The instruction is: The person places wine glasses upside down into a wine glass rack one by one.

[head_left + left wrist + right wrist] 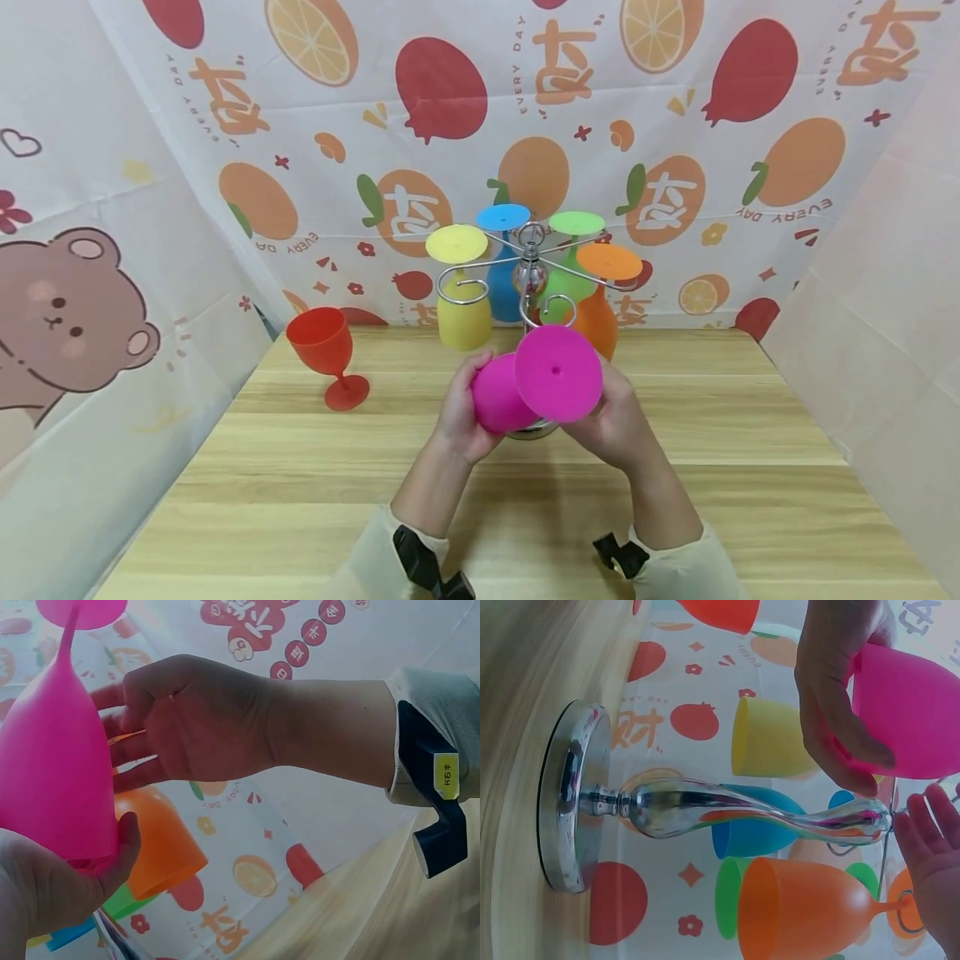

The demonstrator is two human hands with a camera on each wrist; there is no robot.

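My left hand [459, 417] grips the bowl of a pink plastic goblet [558, 375], turned upside down with its round foot uppermost. Behind that foot, my right hand [618, 421] is partly hidden. In the left wrist view the right hand [199, 720] has loosely extended fingers beside the goblet's bowl; whether they touch it I cannot tell. The right wrist view shows those fingertips close to the top of the post of a chrome goblet rack [675, 810]. Yellow [465, 321], blue [504, 287], green [566, 292] and orange [597, 321] goblets hang upside down from its wire arms.
A red goblet [322, 342] stands upright on the wooden table [262, 500], left of the rack. The rack's round base [574, 795] rests on the tabletop. A fruit-printed cloth [480, 167] hangs behind, and pale cloth covers both sides.
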